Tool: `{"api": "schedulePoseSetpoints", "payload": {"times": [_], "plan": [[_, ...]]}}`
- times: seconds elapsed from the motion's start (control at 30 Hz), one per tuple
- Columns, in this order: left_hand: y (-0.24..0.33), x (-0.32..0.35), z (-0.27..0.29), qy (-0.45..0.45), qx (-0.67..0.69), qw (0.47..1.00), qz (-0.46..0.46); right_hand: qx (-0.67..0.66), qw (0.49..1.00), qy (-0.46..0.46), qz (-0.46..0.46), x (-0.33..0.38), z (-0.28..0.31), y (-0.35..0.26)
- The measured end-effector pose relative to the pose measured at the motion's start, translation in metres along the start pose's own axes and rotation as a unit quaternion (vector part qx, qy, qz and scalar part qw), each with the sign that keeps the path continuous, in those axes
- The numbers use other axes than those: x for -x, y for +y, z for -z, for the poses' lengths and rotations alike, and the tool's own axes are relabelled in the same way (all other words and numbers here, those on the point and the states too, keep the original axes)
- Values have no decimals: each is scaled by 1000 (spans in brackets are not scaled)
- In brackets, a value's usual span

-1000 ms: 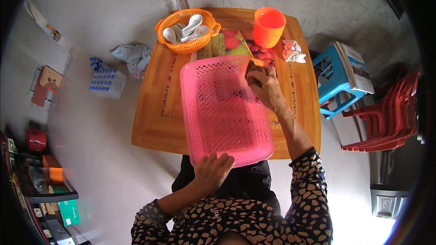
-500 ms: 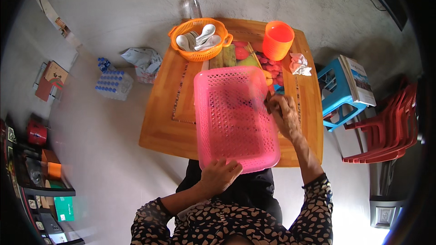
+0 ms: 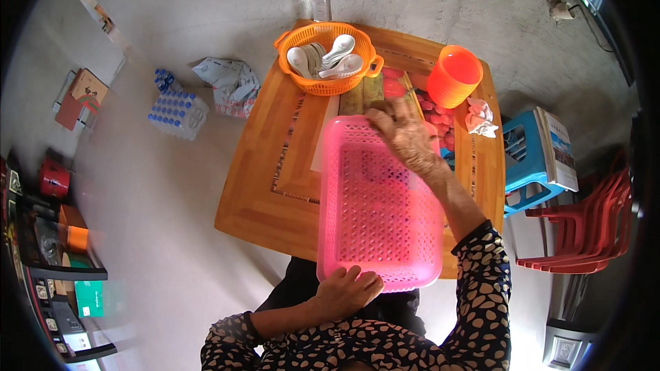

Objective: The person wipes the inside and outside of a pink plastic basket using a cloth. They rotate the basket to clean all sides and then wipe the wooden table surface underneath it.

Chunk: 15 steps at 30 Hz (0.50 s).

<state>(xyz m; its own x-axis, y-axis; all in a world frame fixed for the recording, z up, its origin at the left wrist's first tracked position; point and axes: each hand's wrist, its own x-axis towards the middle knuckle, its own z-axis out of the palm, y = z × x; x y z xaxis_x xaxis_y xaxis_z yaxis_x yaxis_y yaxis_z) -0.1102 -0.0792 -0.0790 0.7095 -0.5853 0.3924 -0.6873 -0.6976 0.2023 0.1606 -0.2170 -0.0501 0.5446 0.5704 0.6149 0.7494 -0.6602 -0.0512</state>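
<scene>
A pink rectangular plastic basket (image 3: 379,233) with a perforated bottom rests on the near part of the wooden table (image 3: 265,216), its near end reaching the table edge. My left hand (image 3: 349,291) grips the near rim, fingers curled over it. Across the basket's far end reaches my right hand (image 3: 404,136), fingers bent and closed at the far rim; what they hold is hidden and slightly blurred. Beyond it, an orange colander (image 3: 323,87) with handles holds white spoons (image 3: 340,48). Stacked orange-red cups or bowls (image 3: 454,79) stand at the far right of the table.
Crumpled tissue (image 3: 480,118) lies beside the orange-red stack. A clear bottle (image 3: 321,3) stands behind the colander. To the right are a blue stool (image 3: 526,158) bearing magazines and stacked red chairs (image 3: 591,227). Packed water bottles (image 3: 177,111) and a plastic bag (image 3: 230,86) sit on the floor at left.
My right hand has moved from the basket's right side to its far rim. My left hand keeps its grip on the near rim. The whole view has shifted slightly.
</scene>
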Motion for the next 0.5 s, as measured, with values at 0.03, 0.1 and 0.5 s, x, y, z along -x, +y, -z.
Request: {"api": "schedulePoseSetpoints", "payload": {"times": [0.03,0.1,0.5], "plan": [[0,-1,1,-10,15,1000,-5,-121,992,-41,-17,-6,-8,-13],[2,-1,-1,-14,16,1000,15,-184,980,-68,11,-18,-25,-37],[10,-3,2,-9,10,998,53,184,979,-84,-32,24,7,7]]}}
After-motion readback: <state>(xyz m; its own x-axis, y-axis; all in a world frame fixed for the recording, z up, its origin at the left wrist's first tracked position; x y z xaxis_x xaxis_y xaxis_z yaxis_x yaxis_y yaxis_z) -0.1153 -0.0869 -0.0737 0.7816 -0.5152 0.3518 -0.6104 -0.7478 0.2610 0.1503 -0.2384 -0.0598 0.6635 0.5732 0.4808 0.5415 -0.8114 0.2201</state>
